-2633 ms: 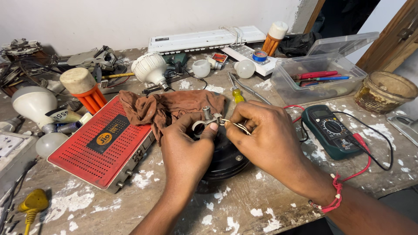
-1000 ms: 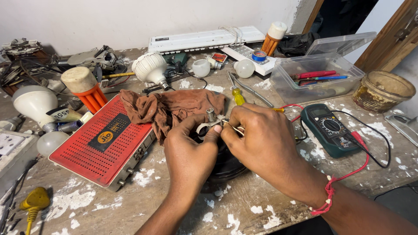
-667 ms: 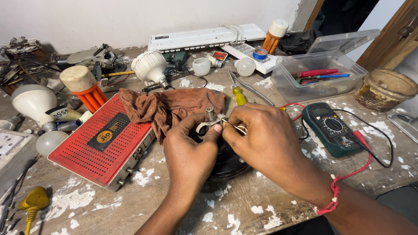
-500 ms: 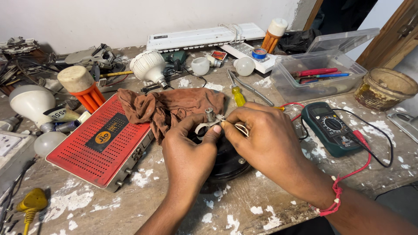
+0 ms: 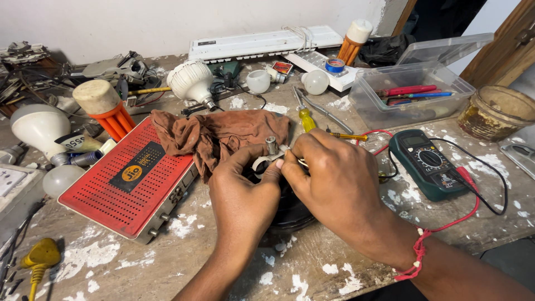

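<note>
small metal fitting (image 5: 271,149): silvery, upright | left hand (image 5: 242,192), right hand (image 5: 334,181): fingers pinching it

My right hand (image 5: 340,184) covers most of the small metal part (image 5: 271,149) I pinch, so its shape stays unclear. My left hand (image 5: 242,192) and both wrists hide much of the black round piece (image 5: 290,214) beneath. The picture's edge cuts off the white socket box (image 5: 12,187) at left and the metal tray (image 5: 521,156) at right.
</note>
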